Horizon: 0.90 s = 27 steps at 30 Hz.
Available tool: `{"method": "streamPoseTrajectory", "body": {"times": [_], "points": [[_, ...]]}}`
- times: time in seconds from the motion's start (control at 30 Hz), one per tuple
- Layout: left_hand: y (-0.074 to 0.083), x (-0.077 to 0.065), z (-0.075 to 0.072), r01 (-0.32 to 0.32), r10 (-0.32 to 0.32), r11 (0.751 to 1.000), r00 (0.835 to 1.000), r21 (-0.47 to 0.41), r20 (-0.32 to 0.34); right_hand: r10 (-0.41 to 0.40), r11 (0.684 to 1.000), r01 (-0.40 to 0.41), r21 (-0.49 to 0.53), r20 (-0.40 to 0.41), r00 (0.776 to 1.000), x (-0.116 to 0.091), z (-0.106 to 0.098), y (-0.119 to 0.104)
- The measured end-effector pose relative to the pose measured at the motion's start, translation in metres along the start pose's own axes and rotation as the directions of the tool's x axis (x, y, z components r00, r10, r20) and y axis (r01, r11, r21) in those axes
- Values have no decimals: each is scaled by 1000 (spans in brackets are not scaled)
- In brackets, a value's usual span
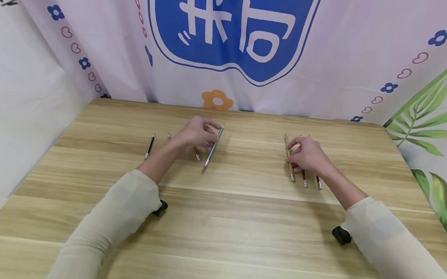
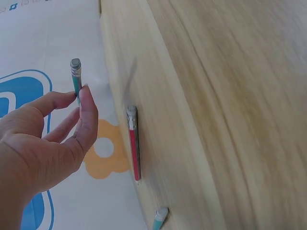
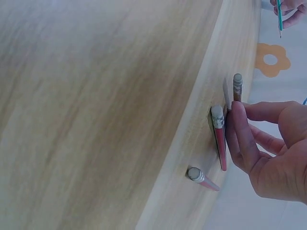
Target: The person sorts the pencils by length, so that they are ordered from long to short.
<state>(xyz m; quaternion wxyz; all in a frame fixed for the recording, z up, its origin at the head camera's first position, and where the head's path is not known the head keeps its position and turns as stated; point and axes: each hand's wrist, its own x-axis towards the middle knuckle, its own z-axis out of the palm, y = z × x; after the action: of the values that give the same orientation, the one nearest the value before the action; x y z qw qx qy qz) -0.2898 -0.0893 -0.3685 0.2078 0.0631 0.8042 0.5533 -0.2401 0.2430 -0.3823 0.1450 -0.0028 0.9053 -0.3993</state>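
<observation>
Between thumb and fingers, my left hand (image 1: 197, 133) pinches a teal pencil (image 1: 211, 151), its eraser end toward me. The left wrist view shows that pencil (image 2: 76, 79) raised off the table, with a red pencil (image 2: 134, 151) lying nearby and the eraser end of another teal pencil (image 2: 159, 219) lower down. At the right, my right hand (image 1: 309, 154) pinches a yellow-brown pencil (image 1: 292, 173) near its middle, close over the table. Beside and partly under that hand lie two red pencils, one nearer (image 1: 304, 178) and one further right (image 1: 318, 182).
A black pencil (image 1: 150, 145) lies at the left of the wooden table (image 1: 218, 224). A printed cloth (image 1: 340, 57) hangs along the table's far edge, and a white sheet (image 1: 22, 93) borders the left side. Pale sleeves (image 1: 107, 222) cover both forearms.
</observation>
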Motion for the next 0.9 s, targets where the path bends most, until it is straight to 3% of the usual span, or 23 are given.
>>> {"method": "streamPoseTrajectory", "body": {"times": [0.43,0.9], "points": [[6,7,21,-43,42,999,998,23,45,-23,999,22,-39,-17,1000,1,0,4],[17,20,52,-38,39,999,997,-7,73,-37,996,32,-79,-60,998,1,0,2]]}}
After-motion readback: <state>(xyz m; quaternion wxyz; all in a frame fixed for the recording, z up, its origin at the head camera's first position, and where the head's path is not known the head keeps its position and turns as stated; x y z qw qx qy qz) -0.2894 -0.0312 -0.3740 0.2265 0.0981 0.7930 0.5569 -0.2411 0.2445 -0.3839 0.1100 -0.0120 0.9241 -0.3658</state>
